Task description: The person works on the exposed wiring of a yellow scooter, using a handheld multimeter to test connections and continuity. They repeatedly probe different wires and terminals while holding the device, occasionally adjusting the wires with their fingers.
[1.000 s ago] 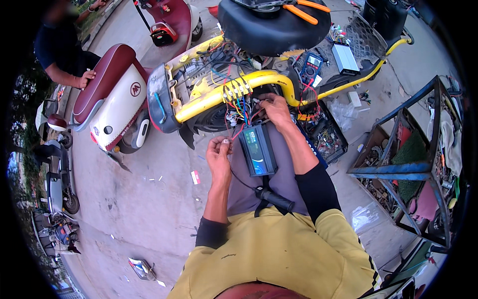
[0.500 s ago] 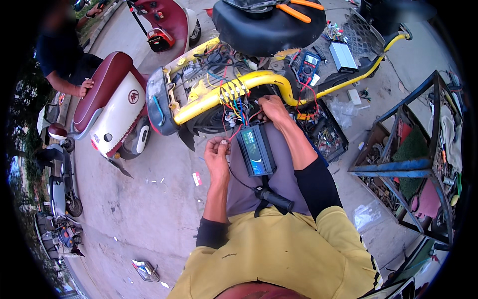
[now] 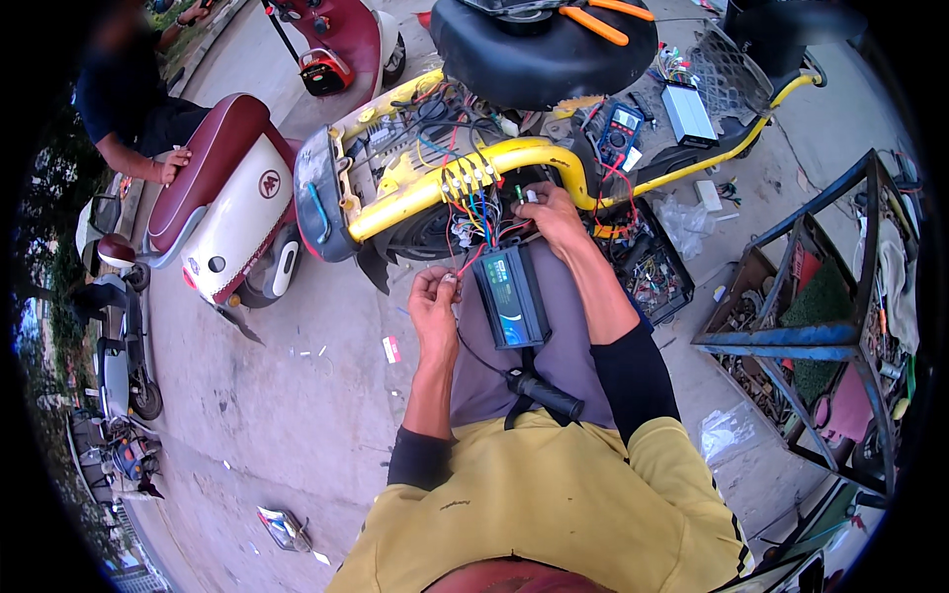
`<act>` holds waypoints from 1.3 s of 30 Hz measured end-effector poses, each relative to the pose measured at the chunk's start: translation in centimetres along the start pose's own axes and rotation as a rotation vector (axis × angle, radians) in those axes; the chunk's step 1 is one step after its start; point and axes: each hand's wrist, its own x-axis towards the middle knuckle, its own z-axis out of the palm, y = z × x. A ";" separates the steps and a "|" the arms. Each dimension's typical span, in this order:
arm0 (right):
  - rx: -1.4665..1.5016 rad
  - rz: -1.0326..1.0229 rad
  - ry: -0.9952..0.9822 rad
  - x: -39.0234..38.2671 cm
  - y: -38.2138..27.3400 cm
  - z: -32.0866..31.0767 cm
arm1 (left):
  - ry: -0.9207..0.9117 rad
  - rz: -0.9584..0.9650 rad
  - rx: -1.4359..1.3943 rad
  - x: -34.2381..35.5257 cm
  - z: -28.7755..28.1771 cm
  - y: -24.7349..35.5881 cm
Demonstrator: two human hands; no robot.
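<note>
A black motor controller box [image 3: 511,296] with a printed label lies across my lap. A bundle of coloured wires [image 3: 481,219] runs from its far end toward the yellow scooter frame [image 3: 474,168]. Beside the box, my left hand [image 3: 435,301] pinches a red wire [image 3: 473,260] between thumb and fingers. To the far right of the box, my right hand [image 3: 554,215] is closed on a small green-and-white wire connector [image 3: 522,196], partly hidden by the fingers. Closer to me, a black throttle grip [image 3: 546,394] on a cable rests on my lap.
Orange-handled pliers [image 3: 603,22] lie on the black seat [image 3: 544,69]. A multimeter [image 3: 621,128] and a silver box [image 3: 689,114] sit on the scooter. A parts tray [image 3: 647,267] and metal rack [image 3: 781,346] stand right. A person [image 3: 138,119] touches a red-white scooter [image 3: 242,203].
My right hand has turned slightly, and the small green-and-white connector now shows at its fingertips. My left hand keeps its pinch on the red wire. The view has shifted a little.
</note>
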 end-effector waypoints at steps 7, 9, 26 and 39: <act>0.122 -0.156 0.023 -2.6 -0.2 0.5 | 0.036 0.036 0.027 -0.2 -0.8 0.4; -0.010 -0.224 0.089 -2.7 0.2 0.4 | 0.026 0.026 0.046 -0.1 -0.4 0.6; -0.848 -0.968 -0.133 -12.8 -3.7 6.7 | -0.056 0.038 -0.018 -1.5 -1.8 1.1; -0.663 -0.915 -0.143 -13.2 -2.7 6.8 | -0.051 0.085 0.168 -1.3 -2.3 0.2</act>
